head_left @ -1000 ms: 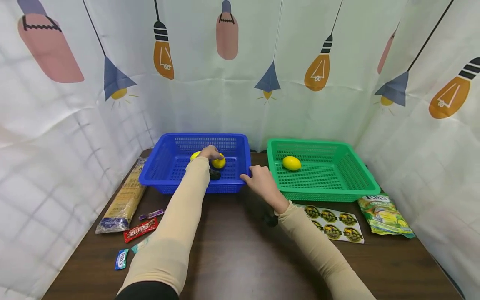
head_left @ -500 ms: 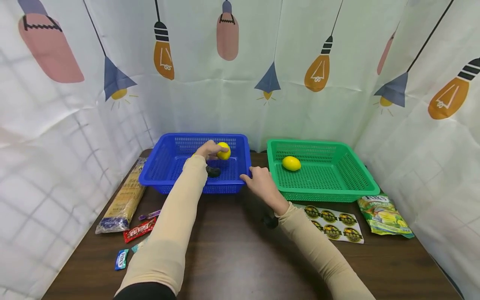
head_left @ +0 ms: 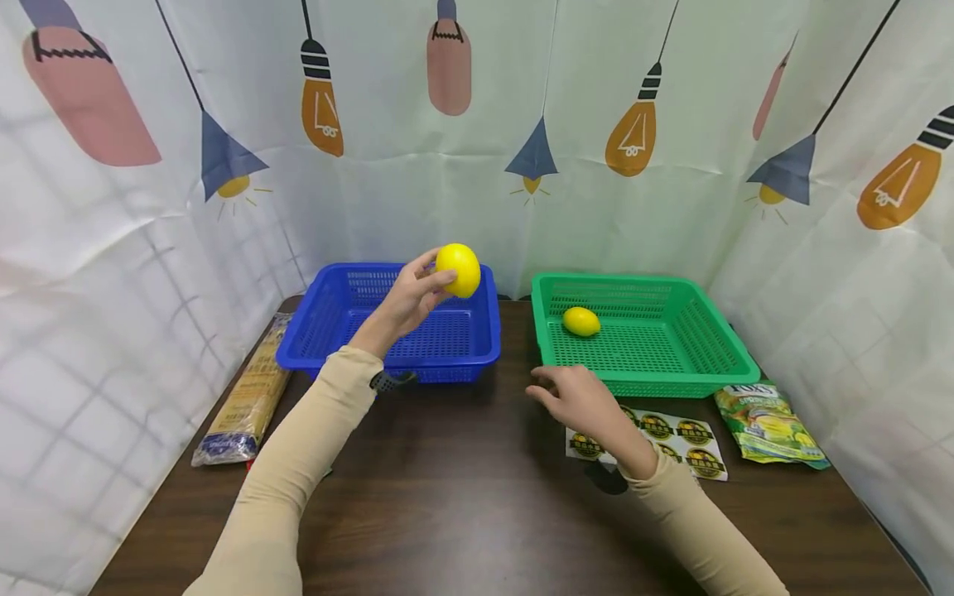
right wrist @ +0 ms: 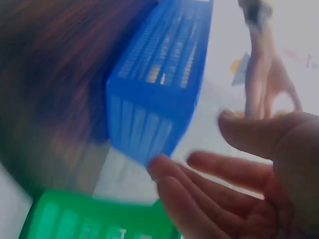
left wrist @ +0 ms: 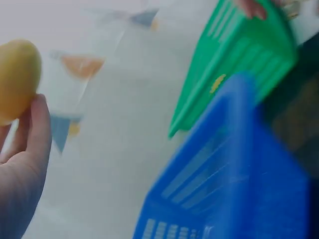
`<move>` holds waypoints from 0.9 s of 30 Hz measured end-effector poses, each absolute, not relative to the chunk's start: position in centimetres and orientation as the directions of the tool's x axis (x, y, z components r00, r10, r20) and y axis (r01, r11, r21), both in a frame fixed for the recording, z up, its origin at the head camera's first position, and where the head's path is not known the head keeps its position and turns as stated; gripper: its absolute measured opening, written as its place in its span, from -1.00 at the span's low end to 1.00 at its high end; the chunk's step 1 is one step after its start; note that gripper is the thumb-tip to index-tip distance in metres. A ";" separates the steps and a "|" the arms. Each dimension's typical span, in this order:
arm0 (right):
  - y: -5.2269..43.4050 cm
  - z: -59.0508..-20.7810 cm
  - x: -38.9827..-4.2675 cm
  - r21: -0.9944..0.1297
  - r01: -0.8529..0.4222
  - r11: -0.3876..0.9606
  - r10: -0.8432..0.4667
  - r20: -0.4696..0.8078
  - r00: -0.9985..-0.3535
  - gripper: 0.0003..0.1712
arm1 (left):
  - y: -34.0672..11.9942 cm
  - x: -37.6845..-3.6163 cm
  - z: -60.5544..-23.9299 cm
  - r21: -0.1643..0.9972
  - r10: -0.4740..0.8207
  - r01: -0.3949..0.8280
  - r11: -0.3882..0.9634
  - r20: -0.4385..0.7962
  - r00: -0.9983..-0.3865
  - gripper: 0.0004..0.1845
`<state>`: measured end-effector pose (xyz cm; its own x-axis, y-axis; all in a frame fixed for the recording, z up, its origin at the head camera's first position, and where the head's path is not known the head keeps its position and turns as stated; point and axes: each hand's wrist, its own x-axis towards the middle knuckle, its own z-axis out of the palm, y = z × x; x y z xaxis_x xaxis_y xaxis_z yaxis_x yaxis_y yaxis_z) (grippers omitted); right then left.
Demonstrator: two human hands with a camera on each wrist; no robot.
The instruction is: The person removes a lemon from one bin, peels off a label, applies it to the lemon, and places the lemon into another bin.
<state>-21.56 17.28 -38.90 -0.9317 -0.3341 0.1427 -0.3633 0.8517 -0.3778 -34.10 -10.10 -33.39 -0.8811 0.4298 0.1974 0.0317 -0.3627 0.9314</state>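
The yellow lemon (head_left: 459,271) is held up above the blue basket (head_left: 447,365), clear of its rim, with most of its skin uncovered. The left hand (head_left: 407,296) pinches it from one side, thumb to the front and fingers behind. A smooth, rounded fruit like this could roll out of a sideways pinch, so a deeper hold with the fingers spread further round would be safer than squeezing harder. A steady wrist and an unhurried path would help too, with enough height to pass over any basket edge without a knock.

The right hand (head_left: 585,406) holds nothing; its fingers are loosely bent by the near left corner of the green basket (head_left: 678,383). Whether it touches the rim is hard to tell. It could steady that basket if needed, provided it leaves the opening free. Another lemon (head_left: 581,321) lies inside, towards the left end, so any fruit lowered there should be set beside it, not dropped on it.

On the worktop (head_left: 462,513), a sticker sheet (head_left: 701,434) lies partly under the right arm; a raised sleeve would avoid dragging it.
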 end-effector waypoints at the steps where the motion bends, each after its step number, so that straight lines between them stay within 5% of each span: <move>1: 18.1 -39.0 -21.1 -0.372 -0.360 0.856 -0.341 0.119 -0.933 -0.62 | -10.1 -33.0 -33.6 0.928 0.454 0.034 -0.371 0.213 -0.865 -0.39; 10: 24.1 -41.2 -20.2 -0.316 -0.326 0.891 -0.356 -0.040 -0.934 -0.66 | -8.5 -26.2 -38.6 0.957 0.624 0.011 -0.291 0.198 -0.756 -0.25; 17: 25.3 -42.9 -21.5 -0.260 -0.316 0.913 -0.337 -0.041 -0.941 -0.64 | -6.7 -24.2 -43.4 0.982 0.642 -0.076 -0.173 0.054 -0.765 -0.22; 27: 24.8 -44.1 -21.3 -0.368 -0.355 0.860 -0.430 -0.147 -0.891 -0.73 | -5.2 -21.6 -47.2 0.967 0.658 -0.236 -0.100 -0.113 -0.744 -0.28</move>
<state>-21.27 24.84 -44.13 -0.8906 -0.4303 -0.1474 -0.3545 0.8597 -0.3677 -21.62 -5.17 -47.21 -0.7443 0.6581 -0.1133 -0.2357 -0.1002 0.9666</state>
